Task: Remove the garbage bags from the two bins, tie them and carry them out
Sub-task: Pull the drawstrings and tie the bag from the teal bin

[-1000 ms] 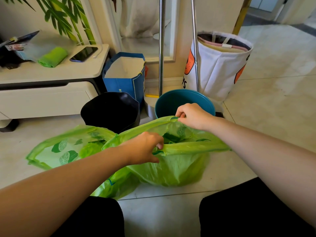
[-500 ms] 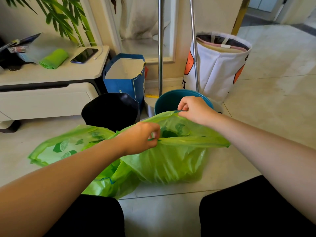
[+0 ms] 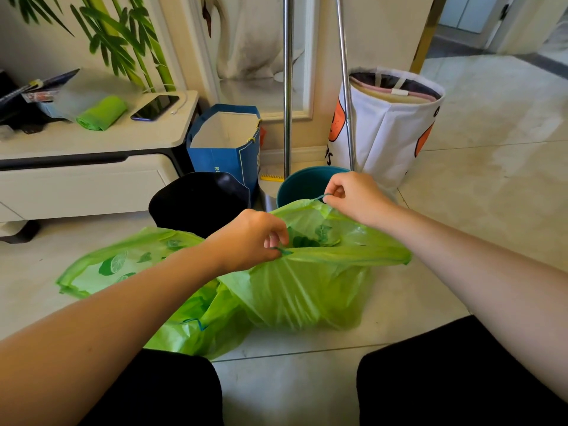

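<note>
Green drawstring higher than before

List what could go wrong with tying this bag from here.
1. Both the left hand and the right hand pinch only the thin drawstring at the rim of the near bag; a hard pull may tear the film or slip free.
2. The mouth gapes, so the bag could tip and spill.
3. The second bag lies open on the floor, easy to step on.
</note>
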